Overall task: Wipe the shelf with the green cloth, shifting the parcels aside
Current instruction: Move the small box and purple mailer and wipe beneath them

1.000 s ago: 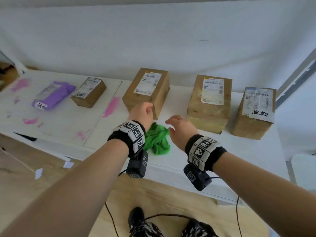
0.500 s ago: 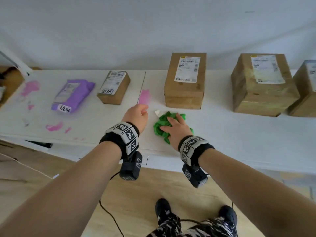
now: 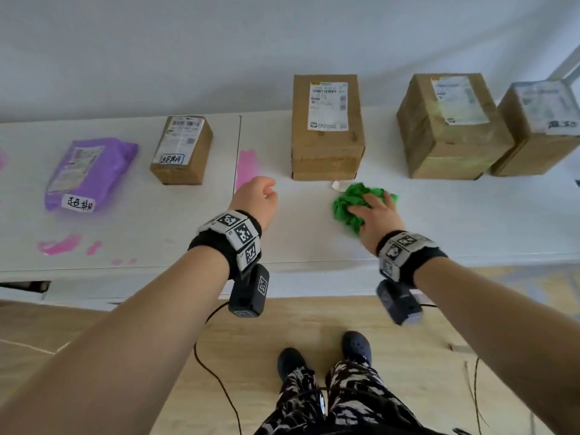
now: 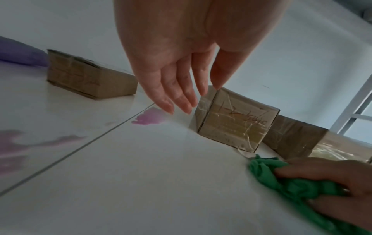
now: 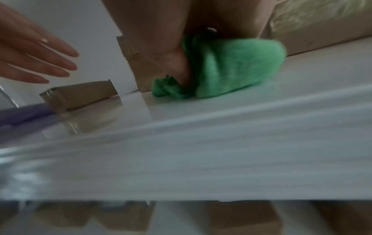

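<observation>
Nearest the viewer, two dark shoes [image 3: 323,356] stand on the wooden floor [image 3: 125,340] in front of the white shelf [image 3: 157,221], with a thin black cable [image 3: 216,375] trailing across the boards.

Above the shelf's front half, the left hand [image 3: 255,202] hovers with its fingers [image 4: 177,95] straight, loosely together and pointing downward; the hand holds nothing and touches nothing. A marker-tagged band [image 3: 233,235] wraps that wrist.

The right hand [image 3: 375,215] lies on top of the green cloth [image 3: 351,202], fingers spread and bent over the bunched fabric, pressing it against the shelf surface. The right wrist view is blurred, but it shows the cloth [image 5: 231,66] wadded under the palm. The cloth sits just in front of the middle cardboard box [image 3: 326,130], close to its front right corner, beside a small white scrap [image 3: 338,184].

A pink stain [image 3: 246,167] lies beyond the left hand, next to a seam in the shelf. Further pink smears [image 3: 59,244] mark the left front area.

Along the back, left to right: a purple parcel [image 3: 88,171], a small box [image 3: 182,150], the middle box, a large taped box [image 3: 452,127] and a fifth box [image 3: 543,127] touching it. All rest near the white wall [image 3: 219,51].
</observation>
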Demonstrator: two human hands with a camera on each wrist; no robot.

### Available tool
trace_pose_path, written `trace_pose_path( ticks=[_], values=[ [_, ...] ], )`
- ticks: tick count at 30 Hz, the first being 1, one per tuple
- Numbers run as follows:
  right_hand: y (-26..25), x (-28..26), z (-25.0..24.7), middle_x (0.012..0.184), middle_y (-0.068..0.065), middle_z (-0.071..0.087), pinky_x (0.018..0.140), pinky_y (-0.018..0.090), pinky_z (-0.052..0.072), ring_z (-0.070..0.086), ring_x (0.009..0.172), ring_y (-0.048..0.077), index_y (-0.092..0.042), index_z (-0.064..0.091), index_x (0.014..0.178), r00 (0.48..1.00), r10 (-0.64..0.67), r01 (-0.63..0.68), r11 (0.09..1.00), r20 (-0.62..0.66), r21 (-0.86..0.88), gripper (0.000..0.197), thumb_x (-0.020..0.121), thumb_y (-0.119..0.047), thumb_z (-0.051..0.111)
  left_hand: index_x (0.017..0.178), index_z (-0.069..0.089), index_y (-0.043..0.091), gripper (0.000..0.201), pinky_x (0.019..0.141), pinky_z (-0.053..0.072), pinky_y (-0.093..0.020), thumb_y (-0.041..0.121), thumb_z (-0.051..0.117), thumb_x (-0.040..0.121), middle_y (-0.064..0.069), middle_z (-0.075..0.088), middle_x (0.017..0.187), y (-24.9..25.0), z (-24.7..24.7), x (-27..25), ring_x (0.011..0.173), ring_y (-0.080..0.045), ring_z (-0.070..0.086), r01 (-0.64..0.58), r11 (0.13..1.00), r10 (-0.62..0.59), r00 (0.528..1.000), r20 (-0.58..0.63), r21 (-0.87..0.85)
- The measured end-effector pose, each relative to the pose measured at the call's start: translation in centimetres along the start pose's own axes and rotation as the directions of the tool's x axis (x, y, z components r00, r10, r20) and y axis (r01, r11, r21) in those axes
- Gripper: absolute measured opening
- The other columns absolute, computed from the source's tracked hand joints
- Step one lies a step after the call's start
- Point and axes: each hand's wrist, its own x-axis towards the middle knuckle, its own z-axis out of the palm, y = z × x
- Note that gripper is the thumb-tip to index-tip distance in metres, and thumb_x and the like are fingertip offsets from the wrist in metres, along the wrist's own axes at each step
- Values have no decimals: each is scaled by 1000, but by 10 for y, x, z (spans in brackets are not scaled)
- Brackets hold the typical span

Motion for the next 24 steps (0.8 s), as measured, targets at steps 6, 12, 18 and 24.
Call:
trace_pose_path(
  ticks=[6,12,18,24],
  values=[
    [-59,-29,27,157,-10,18,115,50,30,-9,149,30,-39,38,141,936,-330,338,940,120,-53,66,88,0,45,146,29,10,68,108,35,-37,33,58,89,-15,37,145,34,5,7,132,-30,43,40,995,-37,999,-38,96],
    [24,-7,5,158,-7,15,120,43,24,-4,149,28,-38,38,142,950,-279,293,952,138,-92,64,91,1,41,148,16,13,93,107,34,-40,51,65,79,-16,28,146,82,12,23,134,-32,35,38,973,-27,998,-49,229],
    [36,18,-18,156,-1,15,115,49,31,-6,147,40,-34,34,144,995,-25,35,994,95,-103,62,91,-3,42,149,13,18,107,107,34,-44,60,70,69,-16,26,143,115,32,47,131,-36,34,58,968,-47,998,-48,245],
    [40,11,21,156,-3,24,115,51,30,-2,149,33,-34,37,143,878,-424,466,864,224,-191,64,87,-6,50,151,-5,23,134,112,16,-63,85,59,52,-22,-6,158,136,51,71,145,-46,1,167,938,-166,986,-29,304]
  ],
)
